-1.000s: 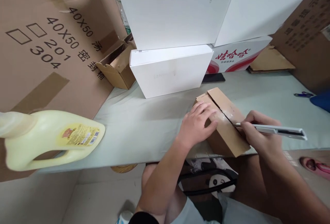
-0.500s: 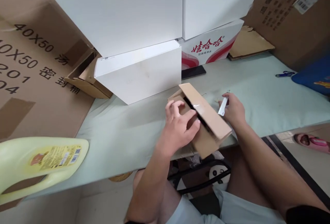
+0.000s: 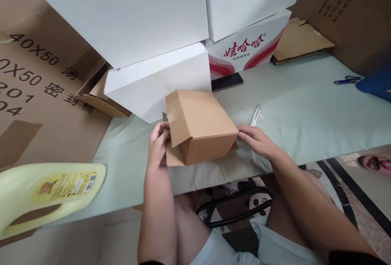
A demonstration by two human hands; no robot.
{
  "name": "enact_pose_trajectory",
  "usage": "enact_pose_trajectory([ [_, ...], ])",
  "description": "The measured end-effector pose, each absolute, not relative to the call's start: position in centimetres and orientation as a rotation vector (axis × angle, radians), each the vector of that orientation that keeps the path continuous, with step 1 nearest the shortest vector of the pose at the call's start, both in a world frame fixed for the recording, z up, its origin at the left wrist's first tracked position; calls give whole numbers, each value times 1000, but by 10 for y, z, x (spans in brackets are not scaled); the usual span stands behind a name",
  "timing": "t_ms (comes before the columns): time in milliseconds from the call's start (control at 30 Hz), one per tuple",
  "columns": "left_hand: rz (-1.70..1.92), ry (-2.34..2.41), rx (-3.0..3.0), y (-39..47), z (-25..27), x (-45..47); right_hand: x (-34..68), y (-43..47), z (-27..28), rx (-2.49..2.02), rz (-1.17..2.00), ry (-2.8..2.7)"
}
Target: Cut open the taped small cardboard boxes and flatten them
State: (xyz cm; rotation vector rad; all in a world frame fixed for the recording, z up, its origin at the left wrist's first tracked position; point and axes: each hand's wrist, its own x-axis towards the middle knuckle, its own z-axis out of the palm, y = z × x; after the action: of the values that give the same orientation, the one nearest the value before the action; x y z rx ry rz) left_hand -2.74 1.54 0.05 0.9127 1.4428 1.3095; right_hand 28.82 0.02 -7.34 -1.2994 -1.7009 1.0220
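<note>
A small brown cardboard box (image 3: 207, 114) is between my hands at the front of the table, its flaps on the left side standing loose. My left hand (image 3: 159, 141) pinches a flap at that left side, fingers bent round its edge. At the right corner of the box, my right hand (image 3: 253, 139) grips the cardboard between thumb and fingers. A white utility knife (image 3: 255, 115) lies on the table just beyond my right hand. What the box holds inside is hidden.
White boxes (image 3: 159, 82) are stacked at the back, beside a red-and-white carton (image 3: 244, 53). A black phone-like slab (image 3: 227, 82) lies before them. A yellow jug (image 3: 51, 196) is at the left front, blue scissors (image 3: 347, 80) at the right. The table edge runs close to my legs.
The box has been turned, so its loose flaps now face left. My right hand has let go of the utility knife and taken hold of the box; my left hand has moved left.
</note>
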Motion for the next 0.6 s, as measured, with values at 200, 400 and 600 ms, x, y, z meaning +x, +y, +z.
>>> enact_pose_trajectory([
  [200, 1258, 1400, 820, 23, -25, -24, 281, -2, -77, -1064, 1199, -1473],
  [400, 1117, 1305, 1015, 19, -26, -15, 278, -6, -77, -1132, 1279, -1336],
  [600, 1130, 1526, 1110, 23, -32, -23, 282, -5, -75, -1090, 1138, -1080],
])
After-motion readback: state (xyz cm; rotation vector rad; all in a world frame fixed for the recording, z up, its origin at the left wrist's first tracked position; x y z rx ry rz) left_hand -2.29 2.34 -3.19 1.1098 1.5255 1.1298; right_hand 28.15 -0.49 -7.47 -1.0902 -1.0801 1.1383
